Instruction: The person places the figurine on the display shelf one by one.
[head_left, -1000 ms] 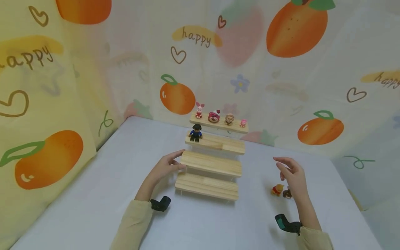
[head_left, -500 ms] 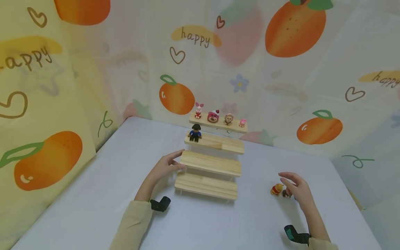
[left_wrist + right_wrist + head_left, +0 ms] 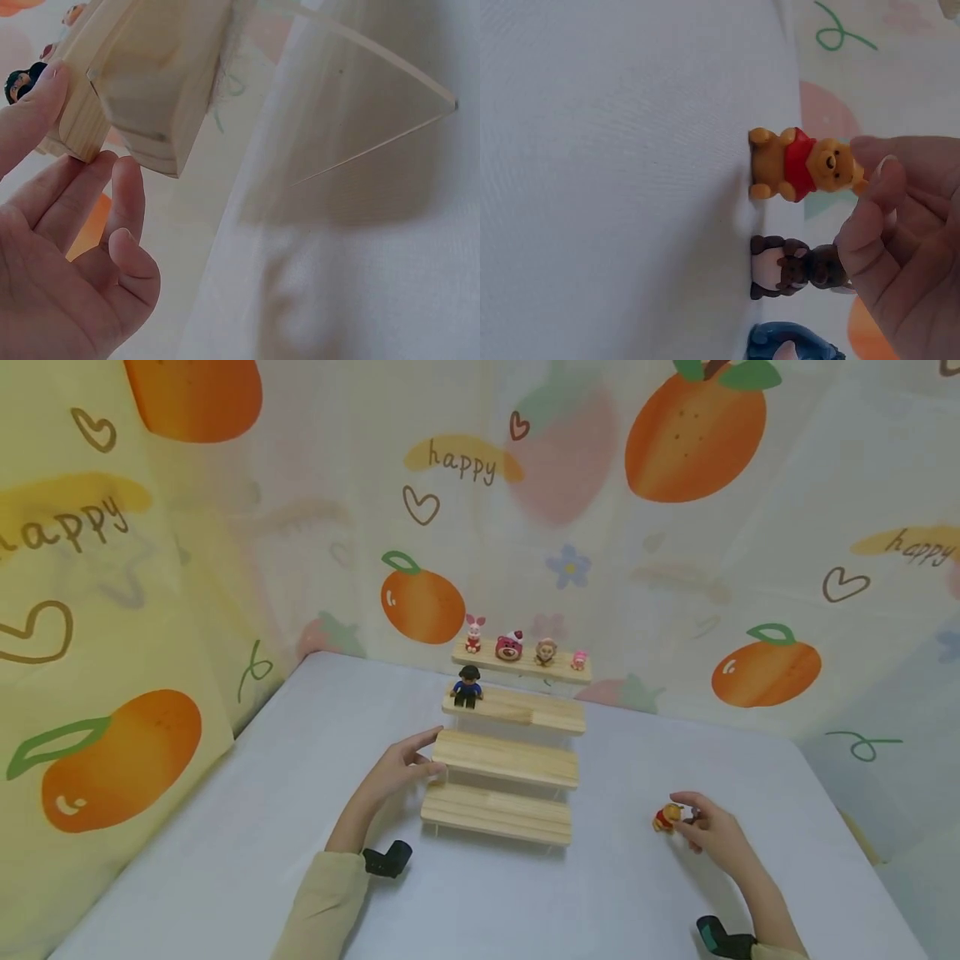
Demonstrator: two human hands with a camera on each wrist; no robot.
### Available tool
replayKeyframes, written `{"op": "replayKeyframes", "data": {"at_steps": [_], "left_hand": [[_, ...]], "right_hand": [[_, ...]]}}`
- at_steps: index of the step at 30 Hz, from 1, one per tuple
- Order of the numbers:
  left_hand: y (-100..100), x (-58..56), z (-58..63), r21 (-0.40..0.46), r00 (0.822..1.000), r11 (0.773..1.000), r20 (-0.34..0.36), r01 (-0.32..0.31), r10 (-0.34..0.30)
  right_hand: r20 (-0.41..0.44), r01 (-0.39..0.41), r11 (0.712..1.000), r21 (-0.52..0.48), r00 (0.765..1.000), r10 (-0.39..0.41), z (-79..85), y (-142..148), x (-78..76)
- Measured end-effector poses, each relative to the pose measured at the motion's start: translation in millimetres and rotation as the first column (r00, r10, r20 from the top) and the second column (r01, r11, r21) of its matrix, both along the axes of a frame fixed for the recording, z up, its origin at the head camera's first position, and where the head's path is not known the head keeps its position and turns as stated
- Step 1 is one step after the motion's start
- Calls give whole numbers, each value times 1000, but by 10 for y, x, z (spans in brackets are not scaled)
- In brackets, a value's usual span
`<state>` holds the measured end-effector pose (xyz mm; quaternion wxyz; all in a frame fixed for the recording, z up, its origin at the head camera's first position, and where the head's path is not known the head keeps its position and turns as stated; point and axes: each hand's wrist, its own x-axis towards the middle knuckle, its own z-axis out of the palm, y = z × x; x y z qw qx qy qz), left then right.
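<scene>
My left hand (image 3: pixel 397 766) holds the left end of a tiered wooden display stand (image 3: pixel 506 758). In the left wrist view its thumb lies over one plank (image 3: pixel 88 124) and its fingertips are against the edge. On the right, my right hand (image 3: pixel 712 828) is at the head of a Winnie the Pooh figure (image 3: pixel 665 817) sitting on the table, thumb and fingers slightly bent. The right wrist view has fingertips by the ears of the Pooh figure (image 3: pixel 810 165); contact is unclear. Beside it sit a brown figure (image 3: pixel 787 268) and a blue figure (image 3: pixel 791 341), partly cut off.
On the top tier stand a pink rabbit-eared figure (image 3: pixel 473 634), a pink bear head (image 3: pixel 509 647), a monkey-like figure (image 3: pixel 546 652) and a small pink figure (image 3: pixel 579 661). A toy man (image 3: pixel 468 687) sits on the second tier. Printed cloth (image 3: pixel 322 527) hangs behind the table (image 3: pixel 247 843).
My right hand has moved down to the Pooh figure, its thumb and fingers now around the head. The left hand stays on the stand. The head view has shifted slightly.
</scene>
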<state>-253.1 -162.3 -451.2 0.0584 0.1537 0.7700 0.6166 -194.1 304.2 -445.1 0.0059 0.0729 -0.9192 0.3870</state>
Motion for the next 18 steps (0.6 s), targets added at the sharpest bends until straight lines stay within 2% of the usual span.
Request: {"op": "replayKeyframes", "data": {"at_steps": [5,11,15,18], "left_hand": [[5,-1,14,-7,1000,1000,18,-9,9],[1,-10,2,-9,1000,1000,1,-14,14],[3,0,7,-10,1000,1000,11,-9,9],[7,27,58,-11,1000,1000,21,-14,14]], "right_hand": [[13,3,997,74,1000,-4,-7,-9,0],[4,1,991,137,1000,-2,-19,-14,-10],[-8,24,989,147,1000,-23,-41,-21,-8],[-45,37,989,143,999,-30,-62,-29,-21]]}}
